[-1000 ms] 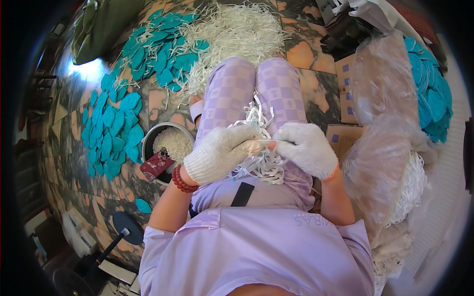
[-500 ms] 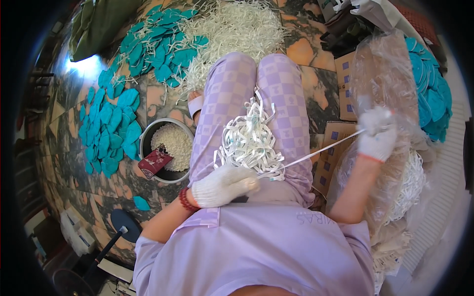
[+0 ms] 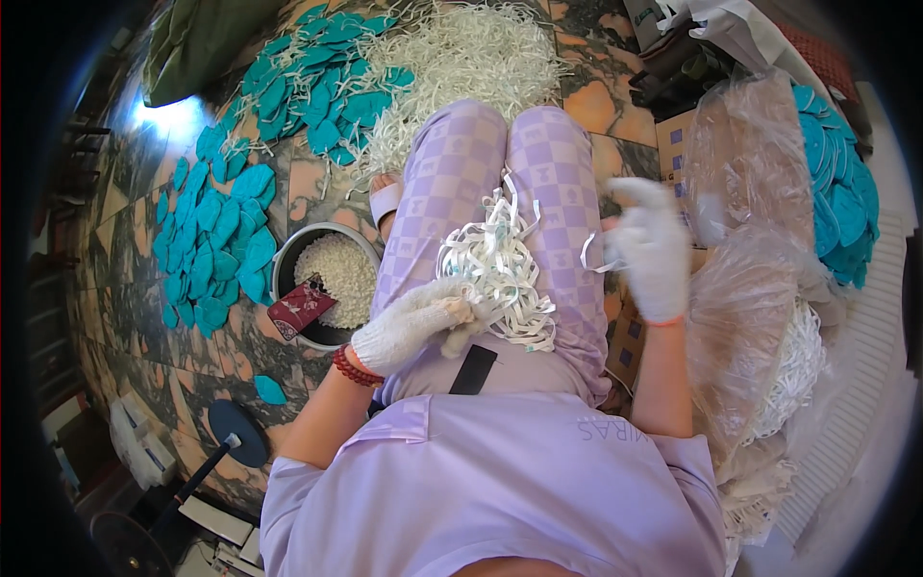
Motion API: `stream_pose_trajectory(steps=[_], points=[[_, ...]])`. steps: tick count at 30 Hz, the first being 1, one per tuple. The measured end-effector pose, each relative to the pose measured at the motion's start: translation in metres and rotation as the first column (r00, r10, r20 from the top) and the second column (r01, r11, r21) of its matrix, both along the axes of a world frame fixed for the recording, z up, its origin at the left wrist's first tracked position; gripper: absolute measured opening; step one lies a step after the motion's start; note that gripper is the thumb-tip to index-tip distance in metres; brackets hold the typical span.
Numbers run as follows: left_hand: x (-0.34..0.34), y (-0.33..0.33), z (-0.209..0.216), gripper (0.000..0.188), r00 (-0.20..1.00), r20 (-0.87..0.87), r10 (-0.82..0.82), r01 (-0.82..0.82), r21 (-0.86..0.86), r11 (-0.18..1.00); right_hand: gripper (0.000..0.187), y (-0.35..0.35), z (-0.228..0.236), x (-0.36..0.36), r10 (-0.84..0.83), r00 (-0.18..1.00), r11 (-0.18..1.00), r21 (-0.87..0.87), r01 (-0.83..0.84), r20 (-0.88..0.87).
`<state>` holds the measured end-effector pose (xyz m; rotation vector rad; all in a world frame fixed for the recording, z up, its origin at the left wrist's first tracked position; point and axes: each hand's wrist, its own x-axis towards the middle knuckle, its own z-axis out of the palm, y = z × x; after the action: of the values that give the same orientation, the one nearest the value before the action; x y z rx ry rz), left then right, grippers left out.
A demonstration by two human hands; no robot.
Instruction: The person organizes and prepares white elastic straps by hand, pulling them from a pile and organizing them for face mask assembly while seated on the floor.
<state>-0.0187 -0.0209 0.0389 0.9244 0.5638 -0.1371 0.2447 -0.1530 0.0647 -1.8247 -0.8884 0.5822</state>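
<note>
A tangled heap of white straps (image 3: 495, 260), thin, flat and ribbon-like, lies on my lap between the thighs. My left hand (image 3: 409, 322), in a white knit glove, is at the heap's near left edge with bent fingers closed together; what they pinch, if anything, is hidden. My right hand (image 3: 652, 255), gloved too and smeared by motion, is above my right thigh. From its left side sticks out a short curled white strap (image 3: 598, 256), seemingly caught in the lower fingers, while the upper fingers reach forward.
Turquoise padded pieces (image 3: 216, 240) cover the marble floor at left, beside a pot (image 3: 278, 279) of white granules with a dark red card-like object (image 3: 303, 308). A big strap pile (image 3: 481, 58) spreads ahead. At right stand clear plastic bags (image 3: 745, 173) and more turquoise pieces (image 3: 836, 183).
My right hand has swung left from the plastic bags to above my right thigh. The strap stretched between my hands is no longer taut. My left hand has moved slightly up and left.
</note>
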Motion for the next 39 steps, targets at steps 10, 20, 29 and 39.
stream_pose_trajectory(steps=[10, 20, 29, 39], points=[[0.012, 0.007, 0.008, 0.029, 0.991, -0.105, 0.083, -0.069, 0.132, 0.989, 0.027, 0.058, -0.044, -0.031, 0.548, 0.457, 0.834, -0.503, -0.229, 0.701], [0.059, 0.001, 0.024, 0.026, 0.995, -0.083, 0.053, 0.065, 0.957, 0.282, 0.015, 0.024, -0.012, -0.058, 0.395, 0.624, 0.914, -0.217, -0.344, 0.674], [0.044, 0.010, 0.010, 0.018, 0.998, 0.038, -0.044, -0.010, 0.858, 0.513, 0.010, -0.004, -0.010, -0.052, 0.338, 0.913, 0.938, -0.154, -0.309, 0.228], [0.044, 0.004, 0.023, 0.013, 0.992, 0.124, -0.024, -0.086, 0.801, 0.592, 0.029, 0.006, 0.004, -0.071, 0.398, 0.916, 0.873, -0.327, -0.361, 0.051]])
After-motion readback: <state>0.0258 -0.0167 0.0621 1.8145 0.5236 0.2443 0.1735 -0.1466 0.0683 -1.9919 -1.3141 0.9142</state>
